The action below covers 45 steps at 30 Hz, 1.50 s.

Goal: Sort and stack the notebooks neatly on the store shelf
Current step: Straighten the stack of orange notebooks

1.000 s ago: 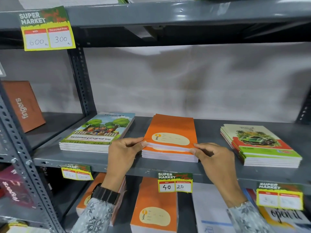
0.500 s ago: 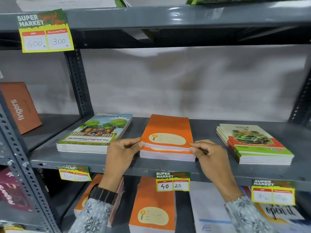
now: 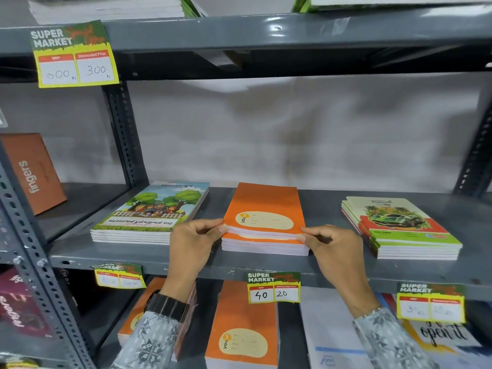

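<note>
Both hands work an orange stack (image 3: 263,227) at mid-shelf (image 3: 332,265). Left hand (image 3: 193,242) pinches the top notebook's near-left corner w/ closed fingers (image 3: 213,227); right hand (image 3: 334,250) pinches its near-right corner likewise, top copy lifted slightly off the rest at the front edge. A tree-cover stack (image 3: 149,214) lies to the left, a car-cover stack (image 3: 399,227) to the right, both apart from the orange one. A 40/20 price tag (image 3: 274,288) hangs on the shelf edge just below. More orange notebooks (image 3: 241,326) sit on the shelf beneath.
</note>
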{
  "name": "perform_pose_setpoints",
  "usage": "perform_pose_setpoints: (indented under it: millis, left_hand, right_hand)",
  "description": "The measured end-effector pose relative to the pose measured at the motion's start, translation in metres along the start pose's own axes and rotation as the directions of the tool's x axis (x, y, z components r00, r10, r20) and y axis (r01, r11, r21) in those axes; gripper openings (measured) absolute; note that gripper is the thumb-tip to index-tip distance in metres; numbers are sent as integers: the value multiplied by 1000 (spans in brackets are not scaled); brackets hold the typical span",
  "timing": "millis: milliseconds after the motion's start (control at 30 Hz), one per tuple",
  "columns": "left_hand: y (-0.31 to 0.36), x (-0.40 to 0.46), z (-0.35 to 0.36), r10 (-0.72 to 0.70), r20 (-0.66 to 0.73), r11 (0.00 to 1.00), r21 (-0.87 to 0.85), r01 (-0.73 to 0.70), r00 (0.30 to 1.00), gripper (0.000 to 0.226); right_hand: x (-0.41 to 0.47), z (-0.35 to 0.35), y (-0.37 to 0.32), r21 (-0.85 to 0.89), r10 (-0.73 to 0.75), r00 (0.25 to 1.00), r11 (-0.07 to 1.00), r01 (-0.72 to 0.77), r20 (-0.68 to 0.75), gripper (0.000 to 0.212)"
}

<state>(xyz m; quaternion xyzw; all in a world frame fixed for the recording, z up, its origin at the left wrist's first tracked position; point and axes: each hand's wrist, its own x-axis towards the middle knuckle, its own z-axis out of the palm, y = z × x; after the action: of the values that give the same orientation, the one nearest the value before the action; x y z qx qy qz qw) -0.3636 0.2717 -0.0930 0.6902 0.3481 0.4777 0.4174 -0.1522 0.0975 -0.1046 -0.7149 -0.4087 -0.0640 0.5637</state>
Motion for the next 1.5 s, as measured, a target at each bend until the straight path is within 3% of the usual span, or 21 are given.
perform_pose_setpoints:
  millis: [267,733,1267,1500]
  left_hand:
    - [0,-10,-1,70,15,998,-8,-70,997,19]
    - [-4,-17,-1,166,-38,981,109,-161,985,18]
    - [-5,-18,-3,118,-30,986,122,-113,993,20]
    - [-3,-19,-3,114,-40,988,113,-109,993,19]
  right_hand:
    - [-3,-4,2,86,17,999,996,-14,-40,17]
    - [-7,-9,7,42,-18,1000,999,18,-6,16]
    - [-5,-9,12,104,76,995,991,-83,71,16]
    - [-7,-8,13,94,33,997,995,-39,65,13]
